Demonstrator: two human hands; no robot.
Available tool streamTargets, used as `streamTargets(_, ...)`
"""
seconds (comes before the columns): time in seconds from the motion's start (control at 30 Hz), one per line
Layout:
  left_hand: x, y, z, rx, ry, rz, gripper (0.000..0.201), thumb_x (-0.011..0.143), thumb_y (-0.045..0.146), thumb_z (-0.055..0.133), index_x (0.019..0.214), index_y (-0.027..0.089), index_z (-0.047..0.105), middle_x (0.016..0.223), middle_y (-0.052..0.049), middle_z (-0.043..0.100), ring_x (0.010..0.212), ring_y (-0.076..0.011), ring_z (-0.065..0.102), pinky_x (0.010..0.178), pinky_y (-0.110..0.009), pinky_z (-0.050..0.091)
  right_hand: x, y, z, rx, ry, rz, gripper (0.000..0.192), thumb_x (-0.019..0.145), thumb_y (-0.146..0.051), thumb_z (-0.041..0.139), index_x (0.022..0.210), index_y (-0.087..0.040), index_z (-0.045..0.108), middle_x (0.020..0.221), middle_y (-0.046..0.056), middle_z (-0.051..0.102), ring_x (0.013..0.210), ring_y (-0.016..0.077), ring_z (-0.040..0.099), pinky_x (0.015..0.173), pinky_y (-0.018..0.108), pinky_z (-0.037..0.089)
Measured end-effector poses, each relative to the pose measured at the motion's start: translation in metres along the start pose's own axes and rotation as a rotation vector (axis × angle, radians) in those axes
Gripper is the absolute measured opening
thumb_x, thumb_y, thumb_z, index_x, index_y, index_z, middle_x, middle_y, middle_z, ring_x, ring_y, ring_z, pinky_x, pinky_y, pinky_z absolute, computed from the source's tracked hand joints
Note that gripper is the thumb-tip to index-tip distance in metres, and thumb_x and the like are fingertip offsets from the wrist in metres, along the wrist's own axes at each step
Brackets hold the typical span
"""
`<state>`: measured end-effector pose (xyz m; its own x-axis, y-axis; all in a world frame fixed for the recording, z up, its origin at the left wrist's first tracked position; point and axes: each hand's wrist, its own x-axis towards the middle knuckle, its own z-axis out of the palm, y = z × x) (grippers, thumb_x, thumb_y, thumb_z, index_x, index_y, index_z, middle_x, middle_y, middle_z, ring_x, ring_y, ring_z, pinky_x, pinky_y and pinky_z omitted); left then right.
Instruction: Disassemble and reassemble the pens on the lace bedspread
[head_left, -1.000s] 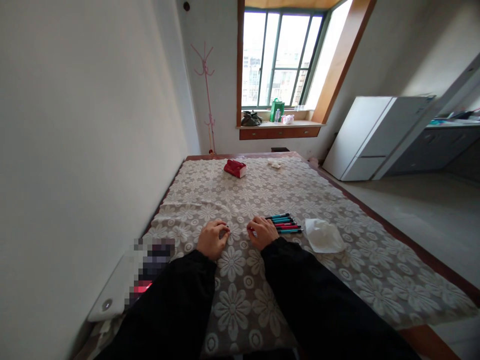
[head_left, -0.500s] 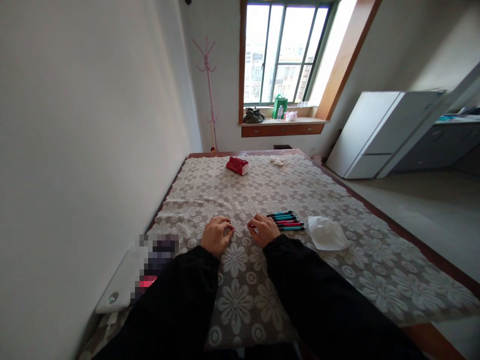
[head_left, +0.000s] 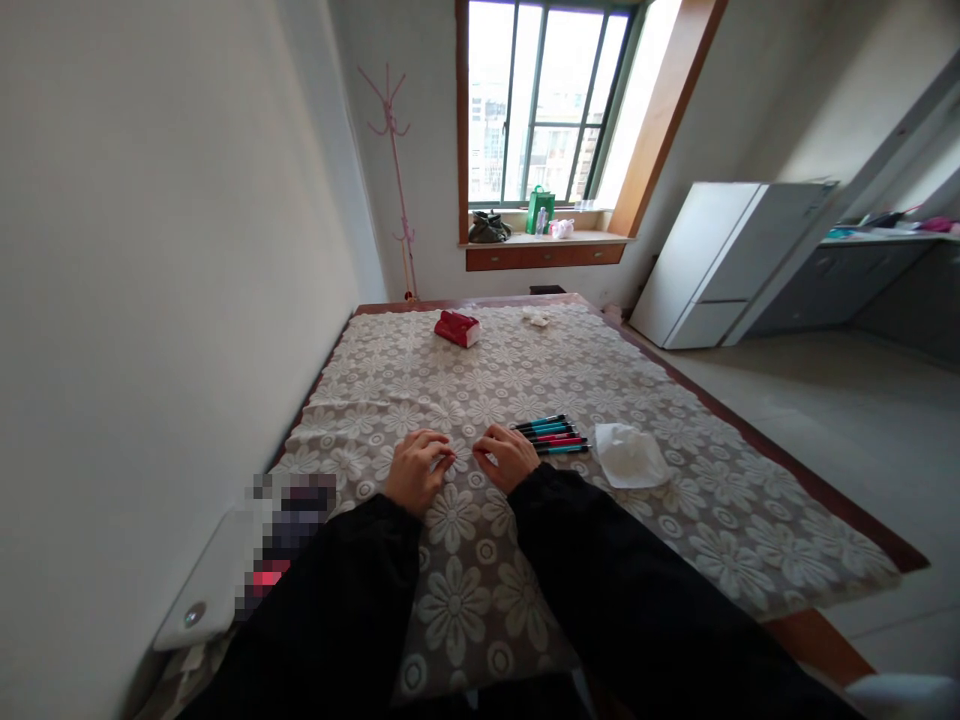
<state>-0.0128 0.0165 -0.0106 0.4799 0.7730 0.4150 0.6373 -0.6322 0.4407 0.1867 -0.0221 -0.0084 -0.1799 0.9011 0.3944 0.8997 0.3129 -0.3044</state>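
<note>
Currently, the left hand (head_left: 418, 468) and the right hand (head_left: 508, 458) face each other above the tablecloth (head_left: 420, 390), a small gap between them. For directions, 12 o'clock denotes the far edge of the tabletop (head_left: 420, 304).

Left hand: fingers curled, thumb and index tips together or nearly so; whether a small item is pinched there cannot be determined. Right hand: likewise curled, thumb near the index finger; its contents, if any, cannot be confirmed.

The pens (head_left: 556, 436), teal and red with black parts, lie side by side at 2 o'clock from the right hand, just beside its knuckles; contact cannot be determined.

The posture suggests fine fingertip handling. Observe the following:

1. Steady both wrists low over the tablecloth.
2. Set the 2 pairs of fingertips level with each other.
3. Apply light pressure; slender barrels may roll.
4. Lift the right hand before shifting it; sliding could disturb the row.
5. Avoid the white crumpled sheet (head_left: 631, 458) at 3 o'clock from the right hand.
</note>
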Motion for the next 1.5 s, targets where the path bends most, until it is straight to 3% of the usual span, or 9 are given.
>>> streamTargets(0.33,-0.002,-0.004,0.000,0.063,0.024,-0.139,0.010,0.081,0.028,0.064,0.079,0.024,0.072,0.104,-0.004,0.066,0.109,-0.0252,0.050,0.094,-0.043,0.039,0.003,0.012,-0.006,-0.093,-0.068,0.129,0.023,0.088,-0.043,0.058,0.084,-0.026,0.073,0.089,0.002,0.064,0.088,0.0163,0.059,0.077,0.028,0.035)
streamTargets(0.5,-0.001,-0.004,0.002,0.012,0.024,-0.055,0.008,0.082,0.026,0.064,0.081,0.023,0.071,0.104,-0.004,0.066,0.109,-0.0240,0.051,0.095,-0.041,0.040,0.002,0.012,-0.003,-0.108,-0.110,0.133,0.028,0.086,-0.048,0.060,0.076,-0.024,0.072,0.085,0.002,0.065,0.085,0.0167,0.059,0.076,0.029,0.035)
streamTargets(0.7,-0.001,-0.004,0.003,-0.015,0.036,0.005,0.005,0.080,0.024,0.066,0.080,0.024,0.071,0.102,-0.003,0.066,0.110,-0.0230,0.051,0.097,-0.040,0.039,0.002,0.012,0.000,-0.093,-0.082,0.074,0.030,0.084,-0.047,0.063,0.070,-0.022,0.068,0.079,0.001,0.064,0.080,0.0157,0.059,0.074,0.028,0.033)
streamTargets(0.93,-0.002,-0.003,-0.001,0.033,0.052,-0.124,0.005,0.079,0.023,0.067,0.076,0.022,0.071,0.098,-0.005,0.066,0.106,-0.0249,0.051,0.090,-0.041,0.040,0.002,0.012,-0.002,-0.093,-0.032,0.102,0.039,0.084,-0.056,0.059,0.068,-0.020,0.062,0.080,0.003,0.064,0.081,0.0189,0.057,0.075,0.031,0.033)
streamTargets(1.07,-0.003,-0.003,0.000,0.067,0.074,-0.176,0.005,0.078,0.024,0.067,0.076,0.022,0.071,0.102,-0.005,0.065,0.107,-0.0256,0.050,0.091,-0.042,0.039,0.002,0.011,-0.006,-0.083,0.062,0.136,0.023,0.088,-0.041,0.055,0.081,-0.020,0.058,0.081,0.004,0.062,0.082,0.0202,0.056,0.075,0.031,0.034)
streamTargets(1.17,-0.003,-0.002,0.000,0.082,0.057,-0.157,0.008,0.080,0.027,0.065,0.077,0.024,0.072,0.108,-0.005,0.065,0.111,-0.0265,0.049,0.092,-0.042,0.038,0.001,0.007,-0.006,-0.045,0.092,0.085,0.004,0.085,-0.022,0.052,0.087,-0.018,0.053,0.079,0.004,0.059,0.078,0.0193,0.054,0.074,0.031,0.035)
streamTargets(1.4,-0.002,-0.001,-0.002,0.086,0.032,-0.142,0.009,0.080,0.030,0.067,0.083,0.028,0.075,0.111,-0.003,0.064,0.113,-0.0259,0.048,0.094,-0.043,0.036,0.000,0.003,0.012,0.107,-0.073,-0.217,0.001,0.085,-0.018,0.055,0.085,-0.019,0.054,0.084,0.004,0.059,0.081,0.0188,0.051,0.074,0.029,0.039)
streamTargets(1.5,-0.002,-0.002,-0.002,0.071,0.031,-0.138,0.010,0.080,0.030,0.066,0.086,0.028,0.075,0.112,-0.003,0.064,0.114,-0.0255,0.047,0.095,-0.042,0.036,0.000,0.006,0.014,0.106,-0.111,-0.290,0.008,0.084,-0.012,0.053,0.087,-0.018,0.058,0.088,0.006,0.060,0.084,0.0184,0.052,0.076,0.028,0.040)
